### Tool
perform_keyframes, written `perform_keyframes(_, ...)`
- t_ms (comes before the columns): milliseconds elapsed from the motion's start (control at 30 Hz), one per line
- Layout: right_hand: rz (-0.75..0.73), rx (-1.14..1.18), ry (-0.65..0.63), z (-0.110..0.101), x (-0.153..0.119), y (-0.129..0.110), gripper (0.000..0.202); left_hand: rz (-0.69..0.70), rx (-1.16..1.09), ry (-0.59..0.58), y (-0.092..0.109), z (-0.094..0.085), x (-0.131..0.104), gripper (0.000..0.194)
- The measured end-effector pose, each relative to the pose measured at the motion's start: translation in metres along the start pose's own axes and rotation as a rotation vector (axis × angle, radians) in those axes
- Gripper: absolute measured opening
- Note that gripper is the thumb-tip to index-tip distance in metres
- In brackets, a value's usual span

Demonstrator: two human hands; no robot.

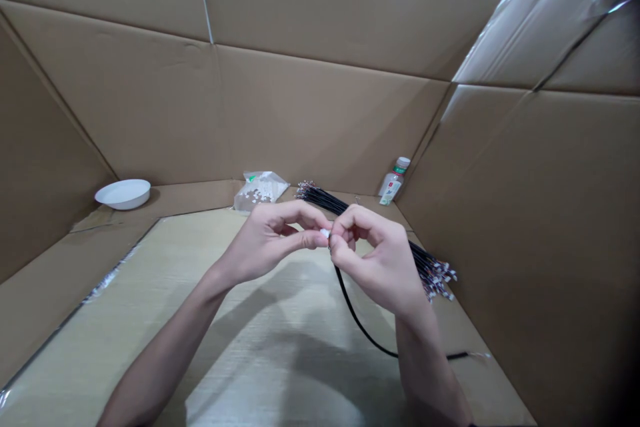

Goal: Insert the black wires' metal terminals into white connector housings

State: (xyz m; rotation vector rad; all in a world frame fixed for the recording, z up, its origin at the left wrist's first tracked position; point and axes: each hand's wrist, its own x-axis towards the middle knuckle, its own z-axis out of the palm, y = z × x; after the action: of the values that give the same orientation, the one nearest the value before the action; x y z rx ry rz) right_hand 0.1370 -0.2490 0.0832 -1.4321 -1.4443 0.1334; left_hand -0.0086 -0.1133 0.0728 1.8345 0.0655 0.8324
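Observation:
My left hand [273,238] pinches a small white connector [325,233] between thumb and index finger. Touching it from the right, my right hand [375,253] has its fingers closed on the wire end of a black cable [354,315]. The cable curves down below the hands, passes behind my right forearm and comes out at the right with thin bare wires at its tip. Fingertips hide most of the place where wires and connector meet.
Behind my right hand lies a bundle of black cables [325,200] with white connectors at its right end. A plastic bag [260,192] of white pieces, a white bowl [124,194] and a bottle [394,181] stand along the back. Cardboard walls [320,113] surround the table [165,267].

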Motion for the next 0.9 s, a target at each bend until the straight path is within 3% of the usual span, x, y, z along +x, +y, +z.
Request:
perform_keyframes(267, -0.183, -0.363, 0.201, 0.013, -0.005, -0.004, 0.017, -0.018, -0.061, 0.056, -0.004, 0.009, 0.004, 0.003)
perform_keyframes(533, 0.127, 0.117, 0.007, 0.006, 0.001, -0.006, 0.010, -0.071, -0.253, 0.008, -0.019, 0.005, 0.009, 0.006)
perform_keyframes(733, 0.175, 0.300, -0.079, 0.002, 0.008, -0.002, 0.010, -0.070, -0.226, 0.011, -0.020, -0.002, 0.010, 0.008)
perform_keyframes(900, 0.157, 0.293, -0.144, -0.005, 0.007, 0.001, 0.012, -0.089, -0.218, -0.023, -0.016, -0.004, 0.008, 0.006)
